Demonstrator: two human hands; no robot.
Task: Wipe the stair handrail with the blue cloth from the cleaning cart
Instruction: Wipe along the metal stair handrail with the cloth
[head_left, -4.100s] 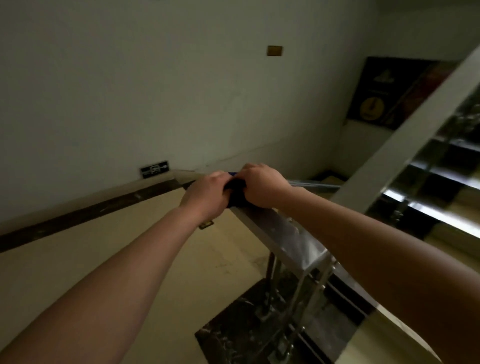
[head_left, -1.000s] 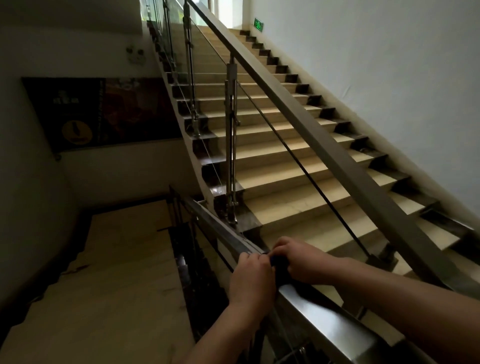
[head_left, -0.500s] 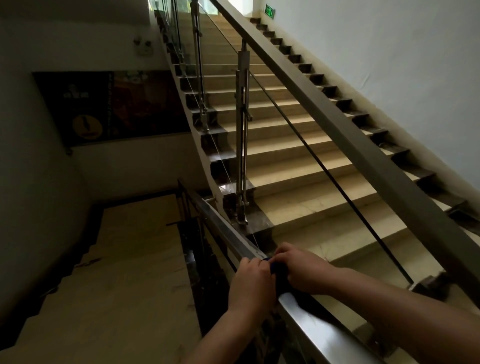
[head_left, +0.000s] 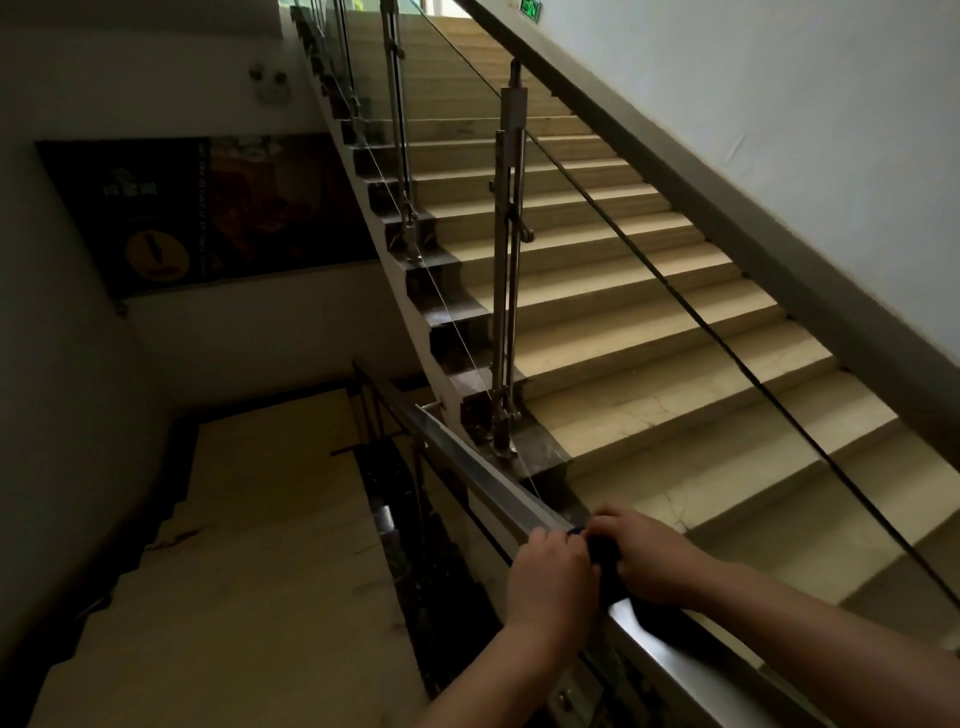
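On the lower flight's metal handrail (head_left: 483, 480), the blue cloth (head_left: 597, 553) sits wrapped over the rail, almost hidden between our two hands. Our left hand (head_left: 553, 577) is closed around it from the stairwell side and our right hand (head_left: 654, 561) is clamped on it from the step side. Over the past second the view has swung up toward the rising stairs (head_left: 649, 322) while the hands kept their grip and edged along the rail. We judge the wiping well under way, with bare rail ahead toward the steel post (head_left: 506, 270) left to do.
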